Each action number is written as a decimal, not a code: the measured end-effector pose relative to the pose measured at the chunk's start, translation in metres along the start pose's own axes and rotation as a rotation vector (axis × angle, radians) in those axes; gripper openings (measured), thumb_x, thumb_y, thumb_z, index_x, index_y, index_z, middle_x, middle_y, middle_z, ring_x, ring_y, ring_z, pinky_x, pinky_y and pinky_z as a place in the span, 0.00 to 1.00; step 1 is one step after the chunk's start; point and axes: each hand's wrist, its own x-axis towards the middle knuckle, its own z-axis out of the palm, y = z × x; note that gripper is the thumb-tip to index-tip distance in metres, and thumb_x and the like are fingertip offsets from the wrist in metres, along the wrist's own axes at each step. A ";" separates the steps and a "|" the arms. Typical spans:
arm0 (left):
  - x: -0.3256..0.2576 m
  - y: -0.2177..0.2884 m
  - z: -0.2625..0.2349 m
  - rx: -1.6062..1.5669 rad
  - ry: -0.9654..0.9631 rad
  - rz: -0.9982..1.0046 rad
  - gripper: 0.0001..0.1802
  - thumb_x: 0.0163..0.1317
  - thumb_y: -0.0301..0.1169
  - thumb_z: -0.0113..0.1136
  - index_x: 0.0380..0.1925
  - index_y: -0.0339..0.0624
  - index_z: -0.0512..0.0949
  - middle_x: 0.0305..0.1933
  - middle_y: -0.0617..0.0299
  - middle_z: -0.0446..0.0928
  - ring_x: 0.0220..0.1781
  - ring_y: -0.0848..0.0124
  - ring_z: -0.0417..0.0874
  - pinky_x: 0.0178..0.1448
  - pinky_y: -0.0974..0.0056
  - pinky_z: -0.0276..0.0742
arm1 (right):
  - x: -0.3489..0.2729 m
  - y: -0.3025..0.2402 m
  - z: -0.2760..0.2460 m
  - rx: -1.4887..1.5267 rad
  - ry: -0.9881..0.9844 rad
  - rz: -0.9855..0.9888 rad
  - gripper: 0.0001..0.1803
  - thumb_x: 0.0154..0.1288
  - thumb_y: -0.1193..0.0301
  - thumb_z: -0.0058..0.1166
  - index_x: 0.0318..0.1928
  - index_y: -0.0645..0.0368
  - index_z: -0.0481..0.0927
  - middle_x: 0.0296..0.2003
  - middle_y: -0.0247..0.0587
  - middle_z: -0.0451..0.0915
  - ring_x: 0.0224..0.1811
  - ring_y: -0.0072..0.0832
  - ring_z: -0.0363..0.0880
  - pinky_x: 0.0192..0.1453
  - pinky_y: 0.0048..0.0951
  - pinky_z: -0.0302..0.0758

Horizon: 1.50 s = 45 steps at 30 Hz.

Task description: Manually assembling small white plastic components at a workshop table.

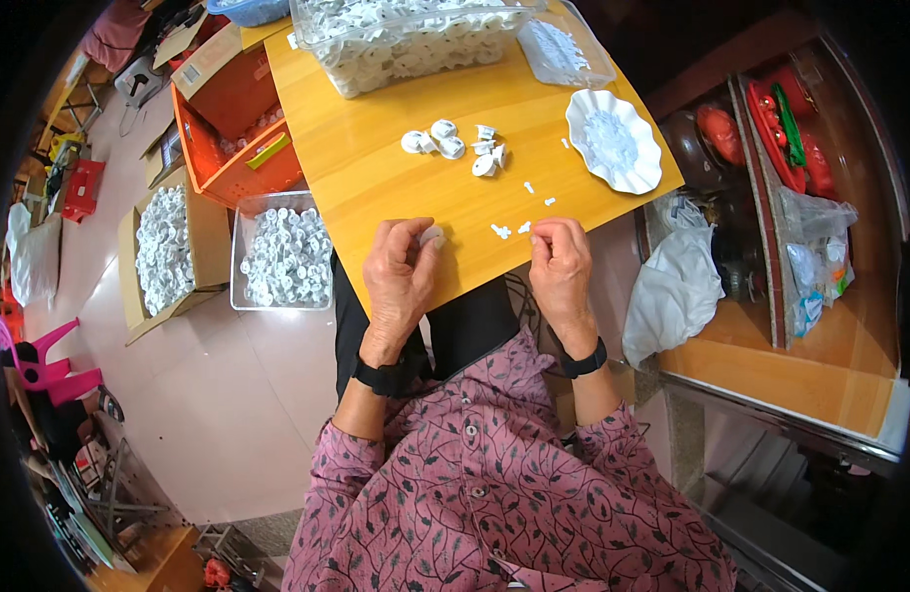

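Observation:
My left hand is closed at the table's near edge, thumb and fingers around a white round plastic piece that shows only in part. To its right, my right hand is closed in a pinch; whatever it may hold is hidden. Small white plastic bits lie on the wooden table between the two hands. Farther back, several white round caps sit in two loose groups, a left cluster and a right cluster.
A clear bin heaped with white parts stands at the far edge. Beside it are a clear tray and a wavy-rimmed white dish of small pieces. Left on the floor are a filled clear tub, a cardboard box and an orange crate.

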 end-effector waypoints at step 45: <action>-0.004 0.000 -0.013 -0.986 -0.325 -0.453 0.24 0.67 0.21 0.61 0.63 0.33 0.71 0.46 0.51 0.83 0.43 0.71 0.85 0.51 0.69 0.83 | -0.010 -0.034 -0.026 0.115 -0.074 0.050 0.05 0.63 0.82 0.58 0.39 0.64 0.79 0.37 0.42 0.79 0.35 0.34 0.81 0.39 0.31 0.78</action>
